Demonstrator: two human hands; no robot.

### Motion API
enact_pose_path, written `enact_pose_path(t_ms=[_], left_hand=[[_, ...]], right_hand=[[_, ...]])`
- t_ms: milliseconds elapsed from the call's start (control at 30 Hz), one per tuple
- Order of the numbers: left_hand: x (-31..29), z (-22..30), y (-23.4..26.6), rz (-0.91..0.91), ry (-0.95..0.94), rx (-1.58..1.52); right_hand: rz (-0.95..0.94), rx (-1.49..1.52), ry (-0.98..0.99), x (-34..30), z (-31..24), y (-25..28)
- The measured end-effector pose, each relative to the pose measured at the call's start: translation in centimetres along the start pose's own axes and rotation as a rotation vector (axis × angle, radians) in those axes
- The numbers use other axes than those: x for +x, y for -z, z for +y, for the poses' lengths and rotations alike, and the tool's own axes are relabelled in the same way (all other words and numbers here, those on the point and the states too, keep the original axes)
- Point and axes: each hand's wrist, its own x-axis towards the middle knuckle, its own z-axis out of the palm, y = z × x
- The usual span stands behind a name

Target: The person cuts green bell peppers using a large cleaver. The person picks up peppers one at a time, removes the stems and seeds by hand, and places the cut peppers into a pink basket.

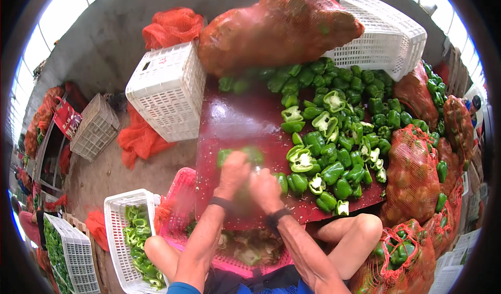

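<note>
Red tbl (235, 119): L hand (234, 170), R hand (265, 188) at blurry grn pepper (254, 155).

Two hands (235, 169) are working near centre, over thirty peppers (333, 173) are lying around three o'clock, one sack (276, 30) at twelve, one crate (169, 90) at ten, one basket (180, 192) at six.

Orange netting (140, 144) lies near a pale crate (95, 128).
</note>
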Motion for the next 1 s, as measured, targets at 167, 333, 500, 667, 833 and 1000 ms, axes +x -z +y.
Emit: enact_pose_path(t_ms=[167,333,500,667,833,1000], left_hand=[[-0.6,0.4,-0.2,-0.062,-0.016,0.044],[-1.3,2.6,0.2,-0.059,0.033,-0.040],[-0.8,3.2,0.3,-0.108,0.026,-0.061],[-0.1,-0.7,3.5,0.119,0.045,0.019],[-0.5,-4.6,4.2,0.048,0.209,0.089],[-1.9,-4.5,4.3,-0.050,0.394,-0.073]], right_hand=[[-0.191,0.075,-0.061,-0.5,0.4,2.6],[-0.127,0.123,-0.049,-4.3,2.8,2.9],[-0.060,0.126,-0.060,-2.8,3.3,2.5],[-0.108,0.158,-0.140,-4.2,4.6,5.2],[0.126,0.030,-0.111,-4.2,5.7,4.0],[0.142,0.027,-0.122,-3.8,6.5,5.2]])
